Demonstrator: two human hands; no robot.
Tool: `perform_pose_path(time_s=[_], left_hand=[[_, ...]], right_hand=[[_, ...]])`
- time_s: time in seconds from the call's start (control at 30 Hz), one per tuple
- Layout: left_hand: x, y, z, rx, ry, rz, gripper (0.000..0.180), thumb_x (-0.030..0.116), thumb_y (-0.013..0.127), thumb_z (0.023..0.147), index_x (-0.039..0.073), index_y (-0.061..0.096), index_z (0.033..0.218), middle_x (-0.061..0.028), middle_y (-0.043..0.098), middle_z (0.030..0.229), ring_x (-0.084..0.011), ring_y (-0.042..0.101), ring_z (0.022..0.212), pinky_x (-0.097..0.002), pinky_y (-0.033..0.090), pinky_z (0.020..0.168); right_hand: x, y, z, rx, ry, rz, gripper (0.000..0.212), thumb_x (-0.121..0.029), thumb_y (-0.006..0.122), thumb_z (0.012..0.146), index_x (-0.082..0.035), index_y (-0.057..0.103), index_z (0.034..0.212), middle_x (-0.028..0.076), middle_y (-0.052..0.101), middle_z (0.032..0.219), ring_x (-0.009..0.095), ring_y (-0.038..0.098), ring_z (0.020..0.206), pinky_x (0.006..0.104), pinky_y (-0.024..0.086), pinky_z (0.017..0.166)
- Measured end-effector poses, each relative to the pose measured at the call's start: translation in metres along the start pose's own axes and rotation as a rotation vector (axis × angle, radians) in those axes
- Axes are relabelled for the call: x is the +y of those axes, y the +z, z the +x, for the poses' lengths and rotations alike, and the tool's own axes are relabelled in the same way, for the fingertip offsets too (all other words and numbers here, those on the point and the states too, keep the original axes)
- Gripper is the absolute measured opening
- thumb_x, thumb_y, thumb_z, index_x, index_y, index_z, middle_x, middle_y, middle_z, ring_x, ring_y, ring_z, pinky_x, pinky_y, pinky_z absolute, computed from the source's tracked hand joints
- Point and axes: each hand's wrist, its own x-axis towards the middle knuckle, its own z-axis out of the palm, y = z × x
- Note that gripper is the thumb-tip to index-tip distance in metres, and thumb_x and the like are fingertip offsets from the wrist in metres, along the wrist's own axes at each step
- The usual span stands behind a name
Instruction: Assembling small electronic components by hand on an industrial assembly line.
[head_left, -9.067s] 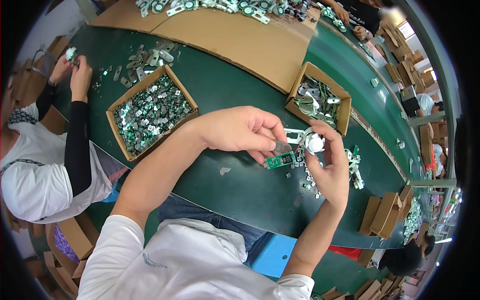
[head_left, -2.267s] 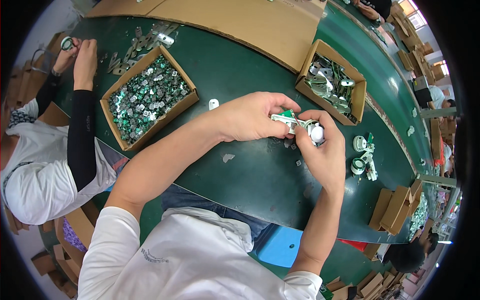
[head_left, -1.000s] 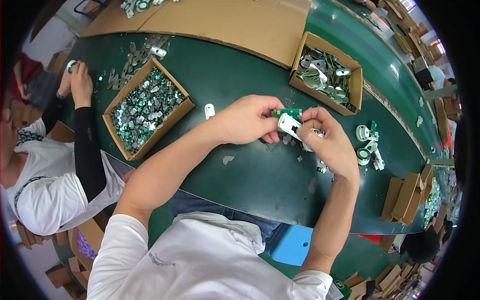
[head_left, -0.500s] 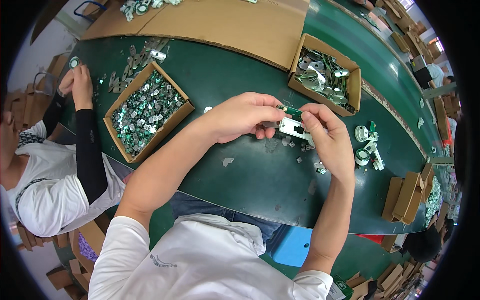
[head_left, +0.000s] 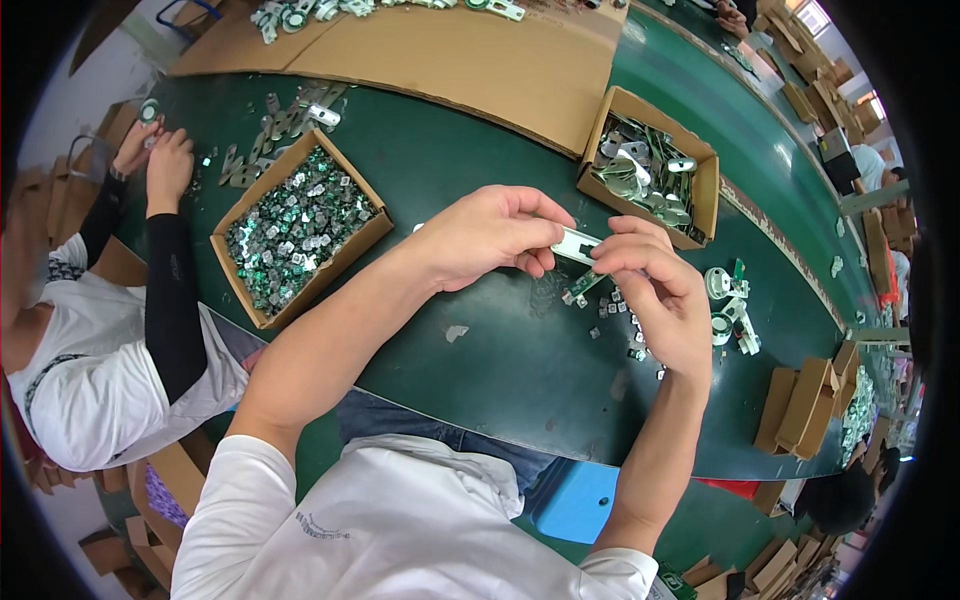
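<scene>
My left hand pinches one end of a slim white plastic housing above the green table. The fingers of my right hand close on its other end. Below the housing, by my right fingertips, a small green circuit board hangs tilted; whether it is joined to the housing I cannot tell. Small clear and dark pieces lie scattered on the table under my right hand. Beyond that hand rest white plastic assemblies with round ends.
To the left stands a cardboard box of small clear and green pieces. At the back right is a box of metal plates. A large cardboard sheet covers the far side. A co-worker's hands handle a round part at the left.
The circuit board has gone from above the housing to hanging below it near my right fingers. My right hand has turned, with its fingers now over the housing's end.
</scene>
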Motion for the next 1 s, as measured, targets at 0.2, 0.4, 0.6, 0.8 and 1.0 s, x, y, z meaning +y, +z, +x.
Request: perform_pose_path(time_s=[0.2,0.4,0.6,0.8,1.0], left_hand=[[0.003,0.007,-0.002,0.063,0.093,0.092,0.021,0.01,0.058,0.092,-0.001,0.059,0.109,-0.0039,0.061,0.083,-0.0093,0.058,0.071,-0.0234,0.051,0.066],[0.0,0.012,-0.002,0.127,0.205,0.165,0.021,0.011,0.058,0.091,-0.001,0.059,0.109,-0.0038,0.061,0.083,-0.0088,0.058,0.071,-0.0241,0.051,0.065],[0.006,0.009,-0.004,0.124,0.205,0.06,0.022,0.011,0.059,0.092,-0.002,0.059,0.11,-0.0033,0.061,0.083,-0.0086,0.058,0.073,-0.0236,0.051,0.066],[0.009,0.006,-0.005,0.108,0.179,-0.024,0.022,0.009,0.06,0.092,-0.003,0.059,0.11,-0.0035,0.061,0.086,-0.0084,0.058,0.073,-0.0236,0.051,0.068],[0.005,0.005,-0.006,0.105,0.133,-0.028,0.022,0.01,0.06,0.092,-0.002,0.059,0.11,-0.0036,0.062,0.086,-0.0086,0.059,0.074,-0.0239,0.052,0.07]], right_hand=[[-0.005,0.002,-0.001,0.12,0.108,-0.018,0.016,-0.004,0.065,0.077,-0.005,0.065,0.092,0.012,0.057,0.117,0.024,0.054,0.105,0.0324,0.041,0.092],[-0.002,0.022,0.002,0.298,0.117,-0.218,0.043,-0.001,0.067,0.075,-0.004,0.053,0.116,0.014,0.054,0.117,0.025,0.057,0.104,0.0337,0.045,0.09],[-0.005,0.014,-0.001,0.254,0.161,-0.064,0.053,0.003,0.061,0.081,-0.005,0.048,0.132,0.012,0.06,0.115,0.021,0.06,0.099,0.0315,0.048,0.086],[-0.012,0.006,0.0,0.211,0.111,-0.286,0.051,0.002,0.063,0.079,-0.007,0.051,0.127,0.012,0.061,0.112,0.023,0.061,0.095,0.0325,0.048,0.084],[-0.011,0.01,0.003,0.218,0.076,-0.393,0.053,0.0,0.066,0.076,-0.007,0.053,0.126,0.012,0.06,0.112,0.025,0.061,0.096,0.0338,0.048,0.084]])
